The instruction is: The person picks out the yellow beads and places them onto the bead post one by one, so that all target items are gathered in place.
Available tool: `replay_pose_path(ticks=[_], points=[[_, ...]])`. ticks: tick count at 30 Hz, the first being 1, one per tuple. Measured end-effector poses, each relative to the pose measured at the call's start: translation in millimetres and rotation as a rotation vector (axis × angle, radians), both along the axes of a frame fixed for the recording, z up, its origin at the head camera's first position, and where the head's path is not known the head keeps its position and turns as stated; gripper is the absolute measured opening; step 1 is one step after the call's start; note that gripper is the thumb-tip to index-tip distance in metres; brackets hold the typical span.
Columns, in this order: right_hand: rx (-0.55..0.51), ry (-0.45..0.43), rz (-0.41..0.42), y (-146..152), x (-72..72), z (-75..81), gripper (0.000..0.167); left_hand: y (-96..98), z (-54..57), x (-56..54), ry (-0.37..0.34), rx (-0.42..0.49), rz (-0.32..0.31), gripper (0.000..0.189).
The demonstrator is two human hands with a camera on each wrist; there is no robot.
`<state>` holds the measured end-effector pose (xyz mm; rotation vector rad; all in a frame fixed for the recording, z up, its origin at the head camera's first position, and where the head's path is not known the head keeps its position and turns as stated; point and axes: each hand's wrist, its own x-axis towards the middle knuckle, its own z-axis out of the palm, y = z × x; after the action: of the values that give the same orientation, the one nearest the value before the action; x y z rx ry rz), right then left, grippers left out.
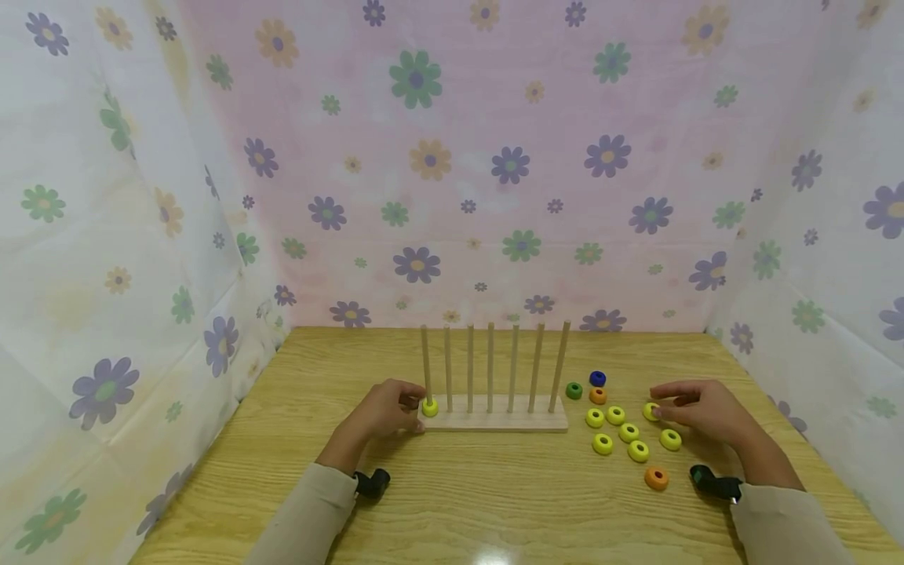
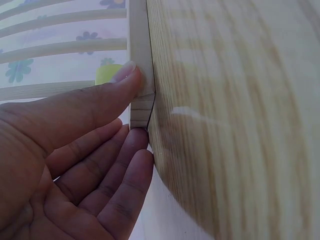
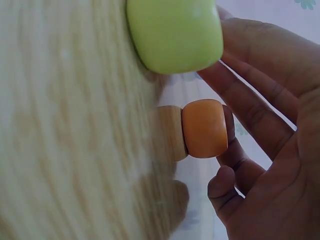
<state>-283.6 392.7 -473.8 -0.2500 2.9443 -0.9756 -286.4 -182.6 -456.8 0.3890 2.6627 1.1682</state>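
My left hand (image 1: 387,410) is at the left end of a pale wooden peg stand (image 1: 494,424). In the left wrist view, its thumb presses the stand's base next to a yellow ring (image 2: 106,74), and the other fingers curl at the base's end. That yellow ring (image 1: 430,407) sits at the foot of the leftmost peg. Over on the right, my right hand (image 1: 699,404) has its thumb and forefinger at a yellow ring (image 1: 649,411) on the table, the thumb tip overlapping its edge. In the right wrist view, another yellow ring (image 3: 175,35) hides some fingertips.
Several yellow rings (image 1: 628,432) lie between the stand and my right hand. A blue ring (image 1: 597,378), a green ring (image 1: 574,390) and an orange ring (image 1: 598,395) lie behind them. Another orange ring (image 1: 657,478) is nearer me. Flowered cloth (image 1: 466,180) borders the wooden table (image 1: 452,494).
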Motion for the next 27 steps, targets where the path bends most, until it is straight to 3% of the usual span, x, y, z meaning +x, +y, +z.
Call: replay_pose_path(ticks=[27], points=[[0.001, -0.026, 0.007, -4.5, 1.4, 0.4, 0.048, -1.1, -2.1, -0.9, 0.009, 0.004, -0.001, 0.064]])
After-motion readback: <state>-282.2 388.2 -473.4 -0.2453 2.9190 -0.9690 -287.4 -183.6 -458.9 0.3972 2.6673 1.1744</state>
